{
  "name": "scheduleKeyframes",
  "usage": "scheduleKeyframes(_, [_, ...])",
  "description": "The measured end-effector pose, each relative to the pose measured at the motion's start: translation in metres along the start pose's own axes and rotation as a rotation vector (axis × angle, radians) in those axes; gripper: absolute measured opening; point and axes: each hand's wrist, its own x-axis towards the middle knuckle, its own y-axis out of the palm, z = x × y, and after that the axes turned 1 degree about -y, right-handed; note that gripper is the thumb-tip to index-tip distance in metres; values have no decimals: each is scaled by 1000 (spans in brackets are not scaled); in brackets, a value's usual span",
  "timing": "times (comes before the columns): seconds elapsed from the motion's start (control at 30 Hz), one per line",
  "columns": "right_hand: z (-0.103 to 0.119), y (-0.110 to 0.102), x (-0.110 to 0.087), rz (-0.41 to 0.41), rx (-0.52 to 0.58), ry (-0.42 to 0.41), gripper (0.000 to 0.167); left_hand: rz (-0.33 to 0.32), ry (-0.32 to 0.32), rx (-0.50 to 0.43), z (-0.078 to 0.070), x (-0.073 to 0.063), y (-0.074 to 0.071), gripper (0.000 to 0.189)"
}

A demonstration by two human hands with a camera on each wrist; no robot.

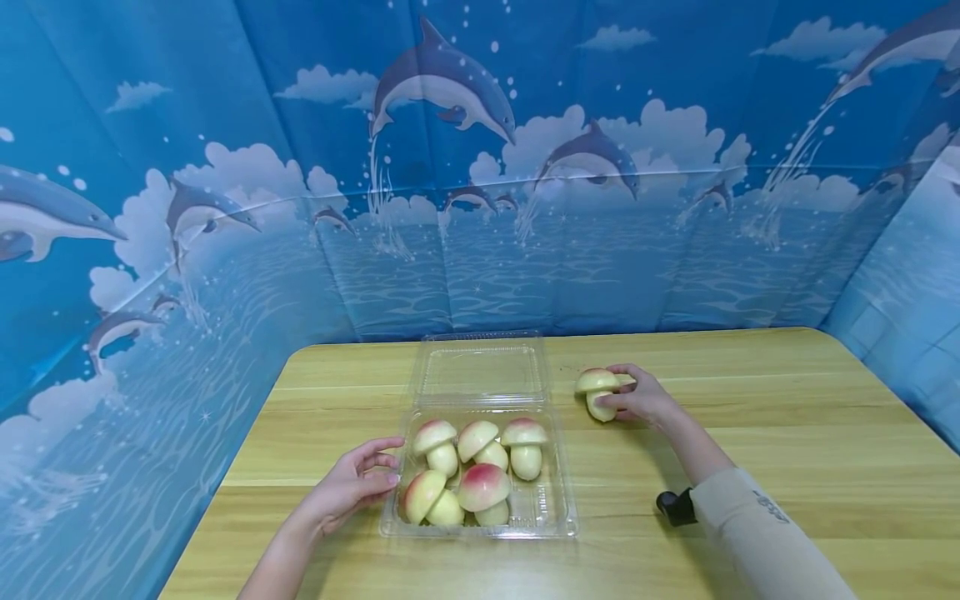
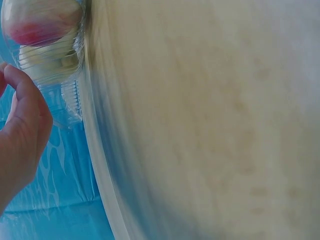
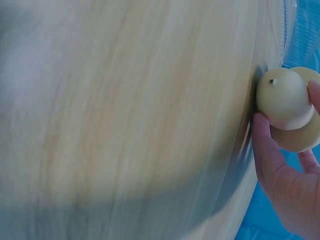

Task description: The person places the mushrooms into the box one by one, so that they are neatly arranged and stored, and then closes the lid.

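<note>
My right hand (image 1: 643, 398) grips a toy mushroom (image 1: 597, 382) with a pink-tinged cap and pale stem, at the right of a clear plastic clamshell box. The right wrist view shows the round stem end of this mushroom (image 3: 284, 100) between the thumb and fingers of my right hand (image 3: 287, 185). Several similar mushrooms (image 1: 483, 486) lie in the base of the clear box (image 1: 543, 517). At the left rim of the box is my left hand (image 1: 356, 483), its fingers loosely bent and fingertips at the edge. My left hand (image 2: 22, 125) appears beside the box in its wrist view.
The box's clear lid (image 1: 480, 371) is folded back behind its base. All of this stands on a wood-grain table (image 1: 787, 433). A black object (image 1: 677, 507) shows by the right sleeve. A blue dolphin-print curtain (image 1: 480, 275) hangs behind and beside the table.
</note>
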Motion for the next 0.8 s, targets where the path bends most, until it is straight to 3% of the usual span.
scheduleKeyframes(0.3, [0, -4, -5, -5, -32, 0, 76, 12, 6, -7, 1, 1, 0, 63])
scheduleKeyframes(0.8, [-4, -9, -17, 26, 13, -26, 76, 5, 13, -2, 3, 0, -2, 63])
